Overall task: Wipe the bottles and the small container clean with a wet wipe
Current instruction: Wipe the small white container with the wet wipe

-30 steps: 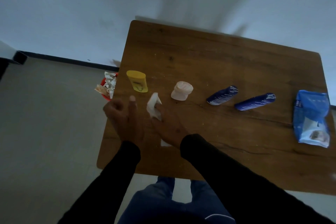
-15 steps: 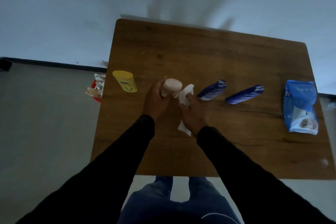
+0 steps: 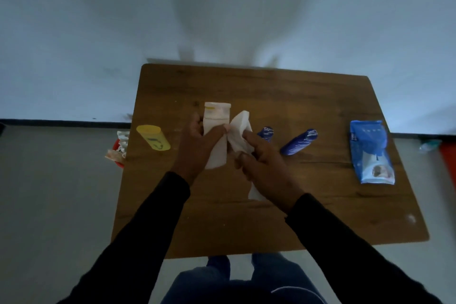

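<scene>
No legible text anywhere. Blue wipes pack [image 3: 370, 153], yellow bottle [image 3: 153, 137], blue bottles [image 3: 298, 145] carry printed markings, all too blurred to read.

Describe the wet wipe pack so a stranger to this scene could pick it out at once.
Start at the wooden table and go to its right-hand end, past the two dark blue bottles lying on their sides. There lies the wet wipe pack, flat and alone near the edge. It is the only soft, flat pouch on the table, light blue with a paler lower end.

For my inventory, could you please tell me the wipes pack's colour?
Blue wipes pack, whitish at its near end; head view.
</scene>
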{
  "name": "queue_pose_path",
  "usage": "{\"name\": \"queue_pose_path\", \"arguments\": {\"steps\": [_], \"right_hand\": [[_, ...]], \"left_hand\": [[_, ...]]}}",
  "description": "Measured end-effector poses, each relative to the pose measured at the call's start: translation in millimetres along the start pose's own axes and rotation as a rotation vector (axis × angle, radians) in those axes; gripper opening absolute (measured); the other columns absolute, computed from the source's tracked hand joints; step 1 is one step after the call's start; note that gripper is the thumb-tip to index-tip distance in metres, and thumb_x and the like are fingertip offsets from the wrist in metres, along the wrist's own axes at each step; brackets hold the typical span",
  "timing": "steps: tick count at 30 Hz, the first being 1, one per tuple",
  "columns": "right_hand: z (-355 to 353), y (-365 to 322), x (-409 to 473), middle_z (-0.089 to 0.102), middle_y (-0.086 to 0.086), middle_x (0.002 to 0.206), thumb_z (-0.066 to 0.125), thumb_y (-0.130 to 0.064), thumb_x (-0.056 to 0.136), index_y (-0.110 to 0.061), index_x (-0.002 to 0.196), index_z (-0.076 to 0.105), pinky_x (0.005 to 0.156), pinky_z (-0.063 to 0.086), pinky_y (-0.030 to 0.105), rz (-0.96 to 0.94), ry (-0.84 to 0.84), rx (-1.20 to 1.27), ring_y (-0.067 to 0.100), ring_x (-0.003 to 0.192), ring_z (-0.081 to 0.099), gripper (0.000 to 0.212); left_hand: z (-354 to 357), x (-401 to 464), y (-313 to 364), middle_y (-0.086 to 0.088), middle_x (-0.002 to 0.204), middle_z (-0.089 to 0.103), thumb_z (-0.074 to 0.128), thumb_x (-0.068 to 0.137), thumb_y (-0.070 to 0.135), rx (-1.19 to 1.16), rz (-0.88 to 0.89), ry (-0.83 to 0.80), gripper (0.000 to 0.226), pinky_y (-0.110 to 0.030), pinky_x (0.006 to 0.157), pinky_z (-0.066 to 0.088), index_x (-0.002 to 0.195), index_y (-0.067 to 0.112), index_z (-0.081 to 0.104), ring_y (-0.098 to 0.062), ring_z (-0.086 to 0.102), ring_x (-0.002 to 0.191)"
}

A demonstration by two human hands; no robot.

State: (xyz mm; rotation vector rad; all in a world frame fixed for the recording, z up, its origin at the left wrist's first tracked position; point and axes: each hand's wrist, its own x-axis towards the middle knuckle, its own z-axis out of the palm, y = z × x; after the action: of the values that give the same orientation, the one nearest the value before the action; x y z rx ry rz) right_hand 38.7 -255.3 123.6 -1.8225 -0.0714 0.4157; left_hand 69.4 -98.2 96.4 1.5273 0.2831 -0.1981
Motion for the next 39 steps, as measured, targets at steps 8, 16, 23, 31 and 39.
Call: {"name": "queue_pose_path", "arguments": {"steps": [8, 16, 23, 31, 39], "right_hand": [[-78, -65, -67, 0.051, -0.027, 0.098, 0.040, -0.031, 0.094, -0.040, 0.121, 0.046, 0.064, 0.049, 0.014, -0.395, 0.013, -0.578, 0.003, 0.083, 0.059, 0.029], [-138, -84, -90, 0.063, -0.007, 0.102, 0.041, -0.032, 0.091, -0.037, 0.134, 0.036, 0.059, 0.053, 0.023, -0.514, 0.207, -0.789, 0.007, 0.074, 0.060, 0.044], [-172, -82, -104, 0.064, -0.012, 0.098, 0.040, -0.034, 0.089, -0.035, 0.136, 0.036, 0.056, 0.052, 0.020, -0.571, 0.222, -0.860, 0.006, 0.075, 0.059, 0.048], [-203, -81, -116, 0.068, -0.005, 0.098, 0.036, -0.038, 0.088, -0.032, 0.138, 0.034, 0.055, 0.055, 0.027, -0.629, 0.142, -0.879, 0.009, 0.071, 0.065, 0.050], [-220, -77, -124, 0.069, -0.003, 0.095, 0.031, -0.044, 0.086, -0.037, 0.140, 0.022, 0.053, 0.057, 0.031, -0.647, 0.042, -0.958, 0.011, 0.067, 0.066, 0.056]], "left_hand": [[48, -62, 92, -0.014, 0.098, 0.071, 0.032, 0.095, 0.054, -0.511, -0.188, -0.319, 0.049, -0.041, 0.064, 0.057, 0.116, 0.023, 0.064, -0.027, 0.068, 0.079], [103, -86, 113, -0.020, 0.085, 0.065, 0.029, 0.095, 0.062, -0.599, -0.233, -0.490, 0.064, -0.040, 0.064, 0.053, 0.113, 0.012, 0.066, -0.033, 0.063, 0.067], [148, -93, 129, -0.020, 0.083, 0.066, 0.030, 0.093, 0.061, -0.476, -0.156, -0.402, 0.062, -0.038, 0.061, 0.054, 0.114, 0.016, 0.068, -0.032, 0.064, 0.065], [188, -100, 132, -0.009, 0.087, 0.072, 0.032, 0.077, 0.069, -0.301, -0.070, -0.313, 0.063, -0.039, 0.072, 0.054, 0.101, 0.027, 0.073, -0.026, 0.068, 0.077], [217, -106, 125, -0.010, 0.100, 0.075, 0.030, 0.072, 0.083, -0.309, -0.055, -0.249, 0.080, -0.047, 0.085, 0.053, 0.099, 0.025, 0.077, -0.028, 0.070, 0.094]]}}
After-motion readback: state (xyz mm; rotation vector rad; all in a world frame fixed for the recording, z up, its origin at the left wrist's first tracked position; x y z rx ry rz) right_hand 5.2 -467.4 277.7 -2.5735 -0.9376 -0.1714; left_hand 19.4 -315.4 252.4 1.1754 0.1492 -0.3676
